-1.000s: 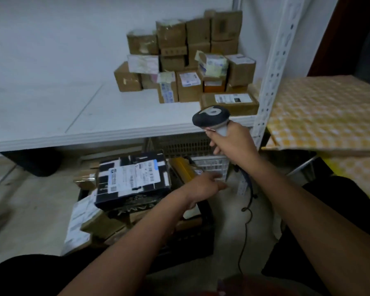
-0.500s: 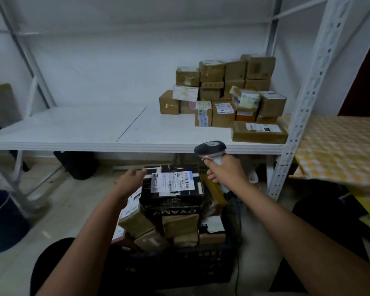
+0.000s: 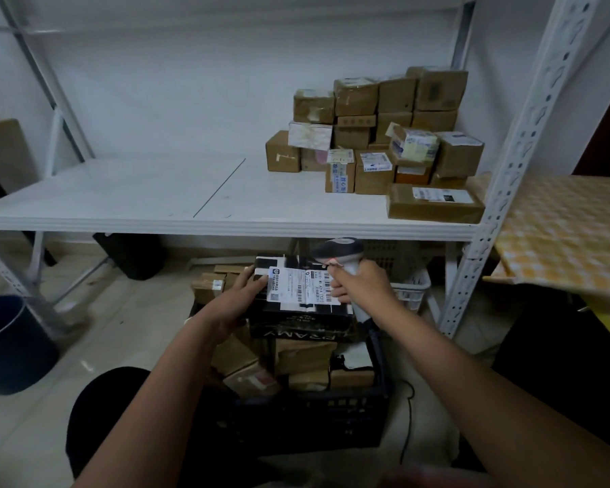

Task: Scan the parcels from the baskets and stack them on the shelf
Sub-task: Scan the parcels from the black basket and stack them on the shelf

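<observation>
Scanning underway, centre frame: left hand [image 3: 238, 299] grips black labelled parcel [image 3: 302, 311]; right hand [image 3: 361, 285] clutches grey handheld scanner [image 3: 338, 253]. Brown cardboard boxes [image 3: 377, 135] shelved upper right; black plastic basket [image 3: 307, 413] remains full.

Dim, cool indoor light, brightest on the white shelf [image 3: 226, 206]. Deep shadow beneath. Wide-angle bending and blur at edges.

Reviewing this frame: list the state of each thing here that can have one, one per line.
black parcel: on top of the basket's pile, label up
left hand: holds the parcel's left edge
right hand: grips the scanner
scanner: over the label, red light showing
black basket: full of parcels
shelf: parcels stacked at its right end
</observation>
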